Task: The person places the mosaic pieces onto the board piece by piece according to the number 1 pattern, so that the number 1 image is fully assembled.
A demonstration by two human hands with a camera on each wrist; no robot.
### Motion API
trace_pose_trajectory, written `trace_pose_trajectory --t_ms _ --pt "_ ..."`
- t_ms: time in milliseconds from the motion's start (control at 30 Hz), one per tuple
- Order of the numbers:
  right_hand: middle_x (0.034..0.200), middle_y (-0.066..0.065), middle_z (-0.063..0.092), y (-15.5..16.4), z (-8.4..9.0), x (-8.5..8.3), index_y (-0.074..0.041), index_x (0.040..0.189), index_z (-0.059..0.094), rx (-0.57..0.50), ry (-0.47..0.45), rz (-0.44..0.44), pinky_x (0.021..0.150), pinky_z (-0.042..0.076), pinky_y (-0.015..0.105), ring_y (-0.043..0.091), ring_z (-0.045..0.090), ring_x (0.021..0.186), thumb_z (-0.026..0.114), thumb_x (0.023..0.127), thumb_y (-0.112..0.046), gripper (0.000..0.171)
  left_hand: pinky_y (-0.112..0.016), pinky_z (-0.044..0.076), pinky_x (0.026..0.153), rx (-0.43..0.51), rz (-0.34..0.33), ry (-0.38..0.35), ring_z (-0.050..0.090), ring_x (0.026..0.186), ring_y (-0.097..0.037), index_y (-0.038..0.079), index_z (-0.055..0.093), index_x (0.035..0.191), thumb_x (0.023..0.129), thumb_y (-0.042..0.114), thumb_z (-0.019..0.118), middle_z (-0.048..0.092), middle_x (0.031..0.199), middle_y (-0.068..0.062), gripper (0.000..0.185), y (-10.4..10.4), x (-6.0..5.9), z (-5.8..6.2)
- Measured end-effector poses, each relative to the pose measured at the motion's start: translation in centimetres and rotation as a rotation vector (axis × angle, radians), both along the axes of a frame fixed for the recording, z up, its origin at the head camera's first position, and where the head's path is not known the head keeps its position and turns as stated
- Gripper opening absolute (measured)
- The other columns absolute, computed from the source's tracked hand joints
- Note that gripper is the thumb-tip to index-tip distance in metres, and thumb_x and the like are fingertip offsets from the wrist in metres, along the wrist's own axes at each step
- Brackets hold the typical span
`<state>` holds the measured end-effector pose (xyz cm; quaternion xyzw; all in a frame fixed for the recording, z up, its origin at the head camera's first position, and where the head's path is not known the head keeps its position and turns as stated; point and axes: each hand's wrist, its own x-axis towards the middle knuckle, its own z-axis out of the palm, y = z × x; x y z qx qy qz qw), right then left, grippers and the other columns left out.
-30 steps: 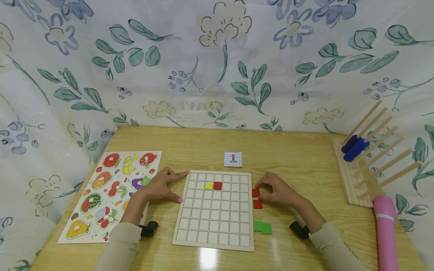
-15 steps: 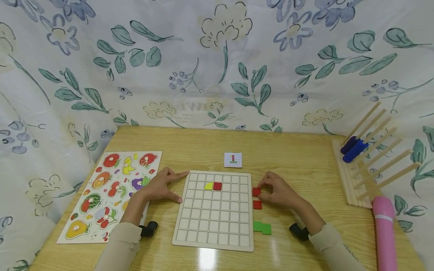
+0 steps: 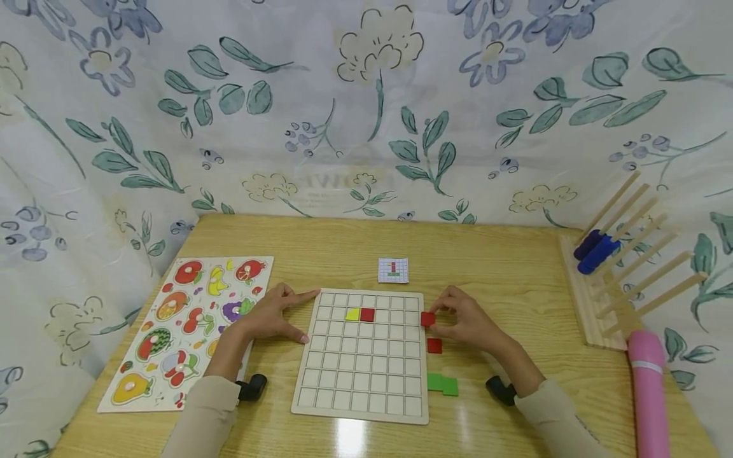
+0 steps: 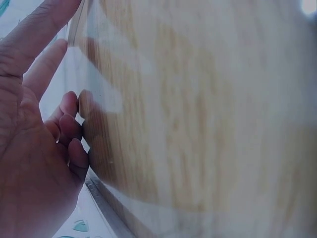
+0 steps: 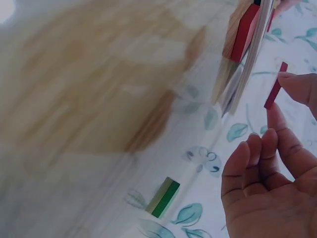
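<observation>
A white wooden grid board (image 3: 361, 381) lies on the table with a yellow tile (image 3: 352, 314) and a red tile (image 3: 367, 314) in its second row. My right hand (image 3: 466, 321) pinches a small red square tile (image 3: 427, 319) (image 5: 275, 92) between thumb and forefinger, lifted just off the board's right edge. Another red tile (image 3: 434, 346) and two green tiles (image 3: 443, 384) lie on the table to the board's right. My left hand (image 3: 272, 316) rests flat on the table against the board's left edge, forefinger along its top corner.
A small pattern card (image 3: 394, 270) lies behind the board. A fruit peg puzzle (image 3: 186, 327) sits at the left. At the right stand a wooden dowel rack (image 3: 621, 280) with blue pieces (image 3: 595, 251) and a pink cylinder (image 3: 649, 394).
My right hand has picked the upper red tile off the table and moved it up and slightly left toward the board's right edge. The left hand has stayed still.
</observation>
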<state>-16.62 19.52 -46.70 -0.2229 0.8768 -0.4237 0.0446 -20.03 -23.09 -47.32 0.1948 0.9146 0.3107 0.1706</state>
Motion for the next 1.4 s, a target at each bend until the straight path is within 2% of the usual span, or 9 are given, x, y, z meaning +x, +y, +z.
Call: trace_pose_trajectory --t_ms 600,867,1133,1400 --pt "0.096 0.007 0.054 -2.8 0.2 -0.2 -0.010 0.094 0.073 0.029 0.016 0.046 0.078 0.044 0.030 0.020 0.048 0.089 0.083 0.077 -0.008 0.020 -0.037 0.030 0.075 0.008 -0.001 0.004 0.032 0.090 -0.021 0.025 0.048 0.149 0.065 0.044 0.091 0.033 0.097 -0.007 0.097 -0.1 0.1 -0.2" --pt "0.097 0.006 0.052 -3.9 0.2 -0.1 -0.011 0.096 0.073 0.018 -0.038 0.080 0.076 0.042 0.030 0.022 0.047 0.091 0.081 0.079 -0.012 0.018 -0.037 0.030 0.075 0.005 0.000 0.006 0.032 0.089 -0.021 0.023 0.048 0.148 0.065 0.044 0.091 0.032 0.097 -0.007 0.096 -0.1 0.1 -0.1" --pt "0.096 0.008 0.051 -4.8 0.4 -0.2 -0.011 0.096 0.073 0.007 -0.032 0.113 0.073 0.041 0.026 0.022 0.047 0.088 0.080 0.081 -0.012 0.017 -0.037 0.030 0.076 0.002 0.006 0.009 0.032 0.090 -0.021 0.024 0.048 0.149 0.065 0.044 0.091 0.032 0.097 -0.006 0.097 -0.1 0.0 -0.2" --pt "0.099 0.009 0.052 -6.3 1.0 -0.4 -0.011 0.098 0.073 0.017 -0.039 0.142 0.079 0.046 0.033 0.024 0.050 0.094 0.078 0.082 -0.013 0.018 -0.037 0.030 0.077 0.000 0.000 0.011 0.032 0.091 -0.021 0.025 0.048 0.149 0.065 0.045 0.091 0.033 0.098 -0.007 0.097 -0.1 0.0 -0.2"
